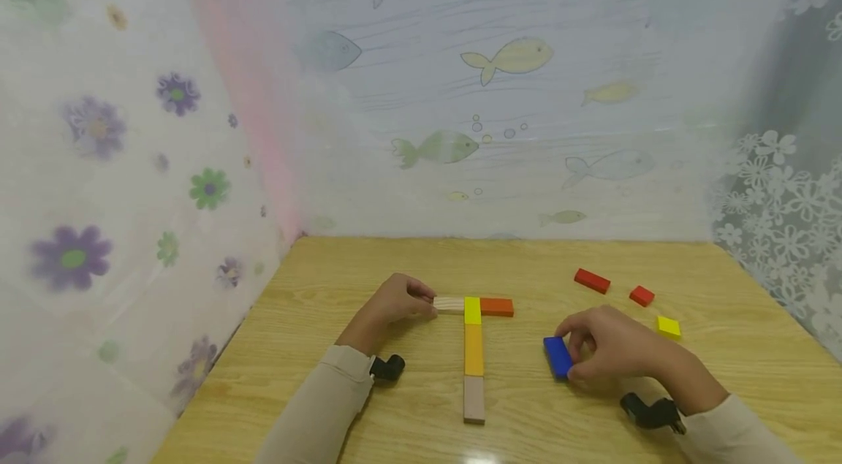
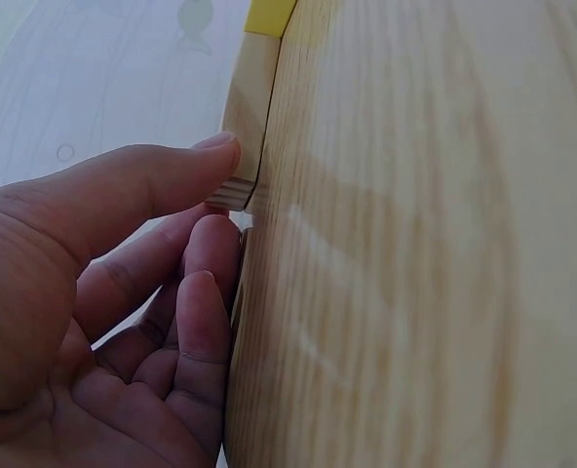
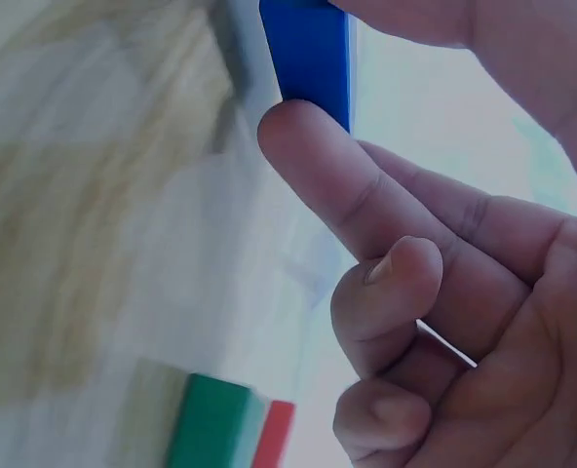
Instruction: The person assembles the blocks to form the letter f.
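In the head view, yellow (image 1: 472, 311), orange-yellow (image 1: 473, 349) and greyish-brown (image 1: 473, 398) blocks lie end to end in a column on the table. An orange-red block (image 1: 497, 307) meets its top from the right and a plain wooden block (image 1: 450, 305) from the left. My left hand (image 1: 398, 299) pinches the wooden block's outer end, the thumb (image 2: 186, 175) on its face. To the right of the column, my right hand (image 1: 612, 347) holds a blue block (image 1: 558, 357) between thumb and fingers. The right wrist view shows a fingertip (image 3: 303, 132) against the blue block's end.
Beyond my right hand lie a long red block (image 1: 592, 280), a short red block (image 1: 642, 295) and a yellow square block (image 1: 668, 327). A green block (image 3: 209, 424) shows in the right wrist view. A fish-patterned curtain (image 1: 500, 179) borders the table's (image 1: 368, 259) far edge.
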The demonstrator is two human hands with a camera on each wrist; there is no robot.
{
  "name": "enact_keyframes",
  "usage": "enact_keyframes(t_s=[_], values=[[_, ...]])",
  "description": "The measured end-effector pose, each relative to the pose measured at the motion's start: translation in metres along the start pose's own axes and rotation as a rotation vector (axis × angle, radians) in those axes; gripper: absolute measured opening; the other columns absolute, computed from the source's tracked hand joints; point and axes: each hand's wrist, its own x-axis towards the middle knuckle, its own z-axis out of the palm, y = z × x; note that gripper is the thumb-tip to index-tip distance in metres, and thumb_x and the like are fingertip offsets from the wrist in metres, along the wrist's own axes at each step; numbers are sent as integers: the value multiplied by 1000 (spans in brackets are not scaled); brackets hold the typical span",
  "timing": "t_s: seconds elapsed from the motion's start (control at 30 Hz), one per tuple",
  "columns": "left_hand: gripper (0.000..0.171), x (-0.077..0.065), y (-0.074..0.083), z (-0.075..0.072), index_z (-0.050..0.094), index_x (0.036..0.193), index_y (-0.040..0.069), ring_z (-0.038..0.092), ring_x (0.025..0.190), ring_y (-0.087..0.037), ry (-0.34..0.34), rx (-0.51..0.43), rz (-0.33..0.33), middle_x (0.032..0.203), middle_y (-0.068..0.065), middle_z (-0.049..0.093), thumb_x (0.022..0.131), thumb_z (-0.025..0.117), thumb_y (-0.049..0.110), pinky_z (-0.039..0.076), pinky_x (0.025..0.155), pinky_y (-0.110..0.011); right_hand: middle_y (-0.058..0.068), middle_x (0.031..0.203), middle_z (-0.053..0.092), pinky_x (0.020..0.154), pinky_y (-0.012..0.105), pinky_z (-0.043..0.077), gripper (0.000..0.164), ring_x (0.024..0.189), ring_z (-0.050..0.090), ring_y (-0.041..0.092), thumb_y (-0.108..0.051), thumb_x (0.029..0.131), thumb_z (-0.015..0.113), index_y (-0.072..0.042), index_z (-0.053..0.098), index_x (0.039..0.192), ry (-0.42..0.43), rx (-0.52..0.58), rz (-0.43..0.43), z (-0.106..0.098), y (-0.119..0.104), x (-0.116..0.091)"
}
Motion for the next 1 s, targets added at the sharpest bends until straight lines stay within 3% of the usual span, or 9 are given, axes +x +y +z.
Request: enact_keyframes(t_s=[0.37,1.0], values=[[28,3,4,0,80,108,13,64,95,-18,8,11,-6,103,-1,74,83,88,21,54,89,-36,-17,81,70,64,26,49,49,73,57,5,-33,80,89,-10,72,120,69,-51,0,-11,-12,15],[29,5,-3,0,80,109,12,66,95,-16,15,46,16,103,0,75,83,88,21,55,93,-39,-17,78,70,69,28,52,51,76,60,9,-32,78,90,-8,73,120,137,-148,41,-15,-17,63]])
